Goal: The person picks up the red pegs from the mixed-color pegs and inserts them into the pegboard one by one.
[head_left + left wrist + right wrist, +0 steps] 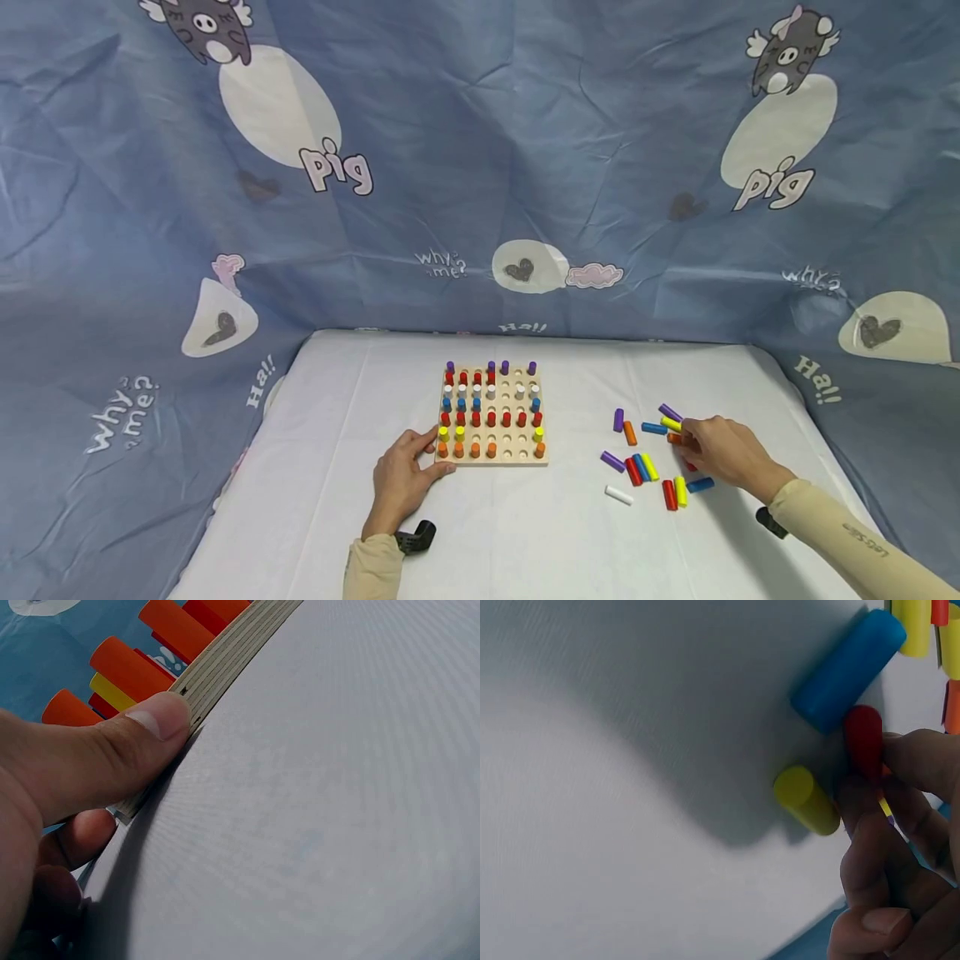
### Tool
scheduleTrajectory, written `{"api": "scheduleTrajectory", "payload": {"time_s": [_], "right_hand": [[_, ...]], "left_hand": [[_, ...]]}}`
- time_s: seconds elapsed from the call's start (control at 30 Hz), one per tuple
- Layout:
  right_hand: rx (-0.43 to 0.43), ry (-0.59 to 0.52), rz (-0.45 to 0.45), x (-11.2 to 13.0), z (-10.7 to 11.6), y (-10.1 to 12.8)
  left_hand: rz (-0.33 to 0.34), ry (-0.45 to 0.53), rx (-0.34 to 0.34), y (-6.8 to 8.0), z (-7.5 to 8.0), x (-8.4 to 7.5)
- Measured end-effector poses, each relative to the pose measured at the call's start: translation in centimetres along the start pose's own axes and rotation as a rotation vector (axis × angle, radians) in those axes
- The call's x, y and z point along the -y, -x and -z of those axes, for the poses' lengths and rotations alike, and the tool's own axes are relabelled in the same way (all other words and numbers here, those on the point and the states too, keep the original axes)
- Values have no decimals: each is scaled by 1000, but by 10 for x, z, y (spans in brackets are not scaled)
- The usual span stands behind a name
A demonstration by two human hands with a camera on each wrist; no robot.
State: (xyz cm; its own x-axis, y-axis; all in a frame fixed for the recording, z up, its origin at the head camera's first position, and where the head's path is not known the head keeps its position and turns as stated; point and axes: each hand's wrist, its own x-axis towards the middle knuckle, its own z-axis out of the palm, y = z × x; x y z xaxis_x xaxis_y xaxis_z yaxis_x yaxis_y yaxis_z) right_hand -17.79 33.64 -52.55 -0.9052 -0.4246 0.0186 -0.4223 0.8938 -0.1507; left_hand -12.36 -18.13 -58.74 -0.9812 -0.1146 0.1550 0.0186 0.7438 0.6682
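White tabletop (pixel 510 533), head view: pegboard (pixel 491 457) centred, margins bare. Left hand (pixel 401 479) grips its near-left corner. Left wrist: thumb (pixel 112 754) presses the plywood edge. Right wrist: right hand (pixel 900 847) pinches a red peg (pixel 863 739) beside loose yellow peg (pixel 807 799).

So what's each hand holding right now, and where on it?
Right hand pinches a red peg at one end. Left hand holds the pegboard at its near left corner.
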Motion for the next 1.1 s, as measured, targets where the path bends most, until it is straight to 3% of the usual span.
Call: {"api": "scheduleTrajectory", "payload": {"time_s": [0.4,0.8,1.1], "right_hand": [[69,-93,-43,9,-3,-4],[6,-81,18,24,17,-26],[-49,-49,109,39,39,-53]], "left_hand": [[-4,14,-7,2,-2,0],[-39,7,-45,1,-1,1],[-14,20,-13,1,0,0]]}}
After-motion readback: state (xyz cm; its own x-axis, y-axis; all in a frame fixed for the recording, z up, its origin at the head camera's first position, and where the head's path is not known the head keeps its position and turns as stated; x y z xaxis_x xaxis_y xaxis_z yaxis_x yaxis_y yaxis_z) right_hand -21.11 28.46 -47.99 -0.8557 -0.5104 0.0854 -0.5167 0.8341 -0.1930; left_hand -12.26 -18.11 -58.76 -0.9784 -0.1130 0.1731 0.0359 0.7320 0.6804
